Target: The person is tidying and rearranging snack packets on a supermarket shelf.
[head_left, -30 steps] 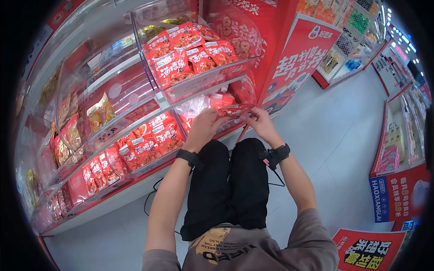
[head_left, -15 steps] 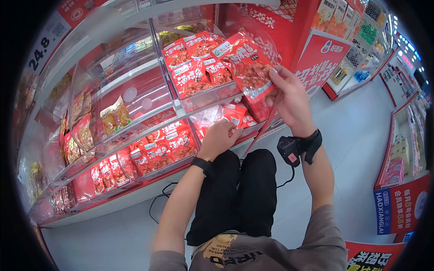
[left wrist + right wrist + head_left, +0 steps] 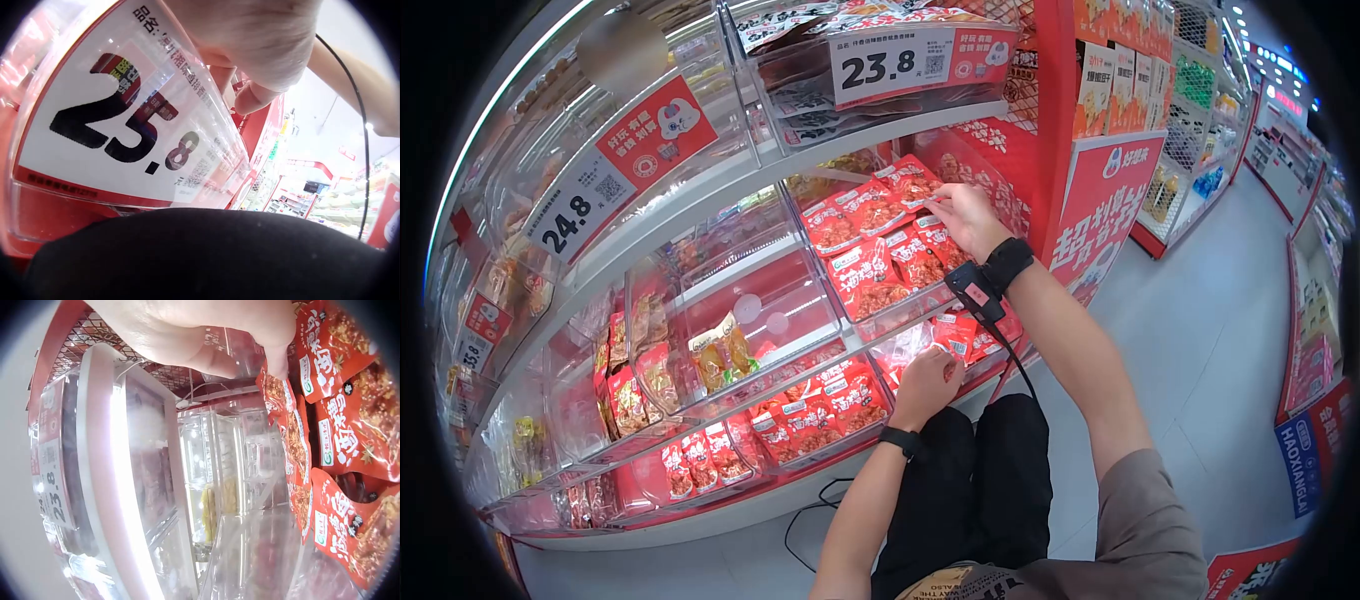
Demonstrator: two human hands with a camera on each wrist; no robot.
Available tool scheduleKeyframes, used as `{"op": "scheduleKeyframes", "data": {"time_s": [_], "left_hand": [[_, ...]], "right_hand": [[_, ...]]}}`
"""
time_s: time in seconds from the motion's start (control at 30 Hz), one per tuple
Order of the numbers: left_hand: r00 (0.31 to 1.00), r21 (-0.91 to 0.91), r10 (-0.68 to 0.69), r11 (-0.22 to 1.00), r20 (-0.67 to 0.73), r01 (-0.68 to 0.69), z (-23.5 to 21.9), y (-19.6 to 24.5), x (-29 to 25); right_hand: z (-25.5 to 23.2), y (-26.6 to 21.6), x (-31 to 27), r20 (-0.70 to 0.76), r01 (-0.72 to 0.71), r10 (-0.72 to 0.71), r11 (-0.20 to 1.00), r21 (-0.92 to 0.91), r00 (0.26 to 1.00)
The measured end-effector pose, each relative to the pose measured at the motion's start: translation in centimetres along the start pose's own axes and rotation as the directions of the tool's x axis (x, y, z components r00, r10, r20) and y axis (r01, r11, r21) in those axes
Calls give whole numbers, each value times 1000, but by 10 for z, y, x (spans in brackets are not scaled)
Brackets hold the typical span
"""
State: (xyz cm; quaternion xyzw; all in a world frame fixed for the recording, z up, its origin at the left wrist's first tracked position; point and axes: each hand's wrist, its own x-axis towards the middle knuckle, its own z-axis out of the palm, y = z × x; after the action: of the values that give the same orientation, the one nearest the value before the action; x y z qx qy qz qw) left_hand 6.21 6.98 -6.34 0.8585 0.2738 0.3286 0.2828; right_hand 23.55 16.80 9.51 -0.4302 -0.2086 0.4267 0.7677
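Since half a second ago, the right hand (image 3: 975,222) has moved away from the near side of the upper bin and is now reaching over it, toward its back row, and the packet that it was holding up is no longer in the air. The fingers of this hand are touching the right edge of a red packet (image 3: 908,182), which is lying just beside them, at the right end of the back row. I cannot tell if they are pinching it. Other red packets (image 3: 865,272) are lying in the upper bin (image 3: 905,316), nearer to the person than these fingers. Above the same fingers, a shelf label (image 3: 912,66) is showing 23.8.

The left hand (image 3: 925,390) is staying low, at the front of the lower bin. Its fingers are curling, but I cannot tell if they are gripping something. Just beyond them a clear bag (image 3: 900,352) and a lower packet (image 3: 956,333) are lying in that bin. In the left wrist view, a price card (image 3: 122,131) is standing near these fingers and is showing 25.8.
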Motion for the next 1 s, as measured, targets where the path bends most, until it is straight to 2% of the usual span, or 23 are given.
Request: {"op": "scheduleKeyframes", "data": {"time_s": [0.03, 0.13, 0.17, 0.2, 0.27, 0.37, 0.47, 0.5, 0.57, 0.63, 0.67, 0.77, 0.87, 0.9, 0.93, 1.0], "left_hand": [[1000, 0, 3, 1000, -4, -3, -1, 1, 0], [1000, 15, -6, 1000, -7, 6, -2, 1, 2], [1000, 18, -20, 1000, -8, 20, -1, 0, 1], [999, 46, -33, 998, -26, 34, 0, -1, 2], [996, 92, -70, 993, -52, 75, 4, -5, 2], [993, 165, -63, 983, -104, 79, 13, -13, 3], [987, 216, -90, 969, -131, 118, 18, -17, 3], [985, 176, -146, 971, -86, 159, 17, -17, 4], [983, 206, -134, 966, -124, 158, 17, -16, 4], [982, 239, -122, 959, -144, 154, 15, -15, 4], [982, 255, -120, 955, -143, 154, 15, -14, 4], [981, 269, -164, 945, -102, 186, 13, -11, 3], [980, 281, -179, 939, -90, 198, 13, -12, 3], [980, 290, -178, 936, -92, 197, 15, -15, 4], [980, 298, -178, 934, -91, 197, 14, -15, 4], [969, 129, -190, 969, -156, 210, 21, -32, 6]], "right_hand": [[-4, 2, -2, -3, 43, -43, 999, 11, 999], [-24, -11, -22, 249, 131, -88, 978, -162, 964], [-10, -22, -60, 216, 178, -180, 984, 28, 960], [-9, -34, -81, 331, 177, -150, 983, -52, 932], [-22, -50, -110, 531, 180, -41, 961, -212, 847], [-53, -57, -140, 748, 215, 203, 881, -421, 632], [-88, -37, -134, 633, 248, 545, 617, -747, 550], [-98, -23, -130, 580, 281, 493, 553, -784, 649], [-124, 13, -113, 471, 319, 344, 415, -852, 812], [-155, 60, -83, 421, 361, 253, 253, -898, 871], [-164, 77, -70, 402, 372, 205, 170, -912, 892], [-162, 106, -58, 337, 356, 291, -12, -935, 895], [-158, 130, -51, 293, 322, 183, -151, -935, 938], [-161, 136, -41, 237, 289, 279, -162, -943, 931], [-160, 138, -41, 240, 291, 217, -244, -925, 946], [-171, 137, -36, 372, 389, 128, -159, -907, 919]]}}
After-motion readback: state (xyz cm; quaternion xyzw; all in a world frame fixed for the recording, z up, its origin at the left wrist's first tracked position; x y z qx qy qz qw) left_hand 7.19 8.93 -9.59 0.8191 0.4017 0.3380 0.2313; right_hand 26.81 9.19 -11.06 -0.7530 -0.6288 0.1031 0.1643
